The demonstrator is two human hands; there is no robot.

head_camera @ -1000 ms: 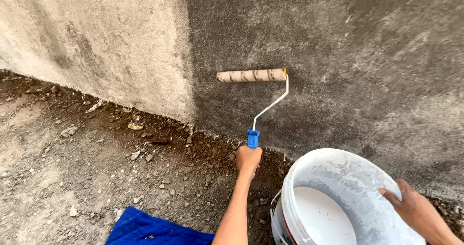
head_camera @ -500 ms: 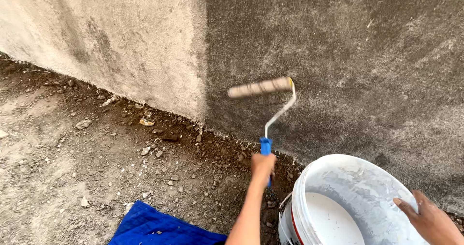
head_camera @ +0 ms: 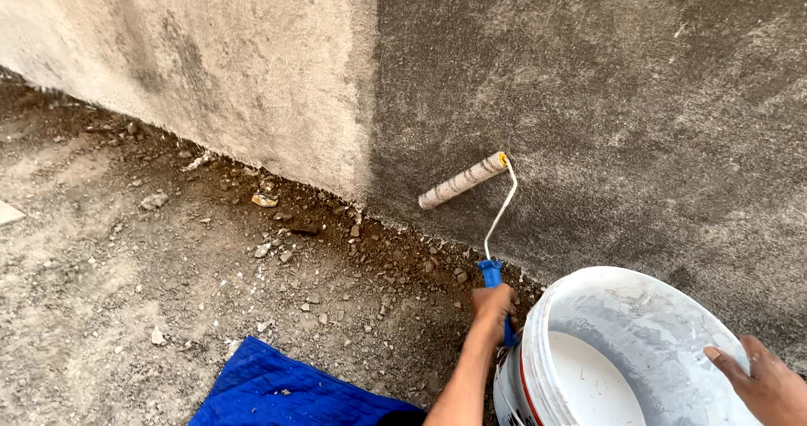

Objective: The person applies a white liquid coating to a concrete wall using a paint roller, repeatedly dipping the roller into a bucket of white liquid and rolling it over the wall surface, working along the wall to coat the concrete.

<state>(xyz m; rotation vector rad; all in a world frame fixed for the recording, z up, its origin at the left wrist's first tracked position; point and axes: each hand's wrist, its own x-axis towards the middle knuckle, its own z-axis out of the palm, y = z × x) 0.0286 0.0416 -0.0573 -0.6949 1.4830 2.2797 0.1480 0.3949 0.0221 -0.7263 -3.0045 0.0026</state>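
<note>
Above the left hand's grip, roller against wall.

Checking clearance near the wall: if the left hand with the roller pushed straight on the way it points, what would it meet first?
The left hand points up along the roller toward the dark wall; the roller would likely meet that wall first, though depth is unclear.

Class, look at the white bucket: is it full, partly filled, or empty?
Partly filled. The white bucket shows white liquid low inside, with a broad band of bare, smeared inner wall above it.
</note>
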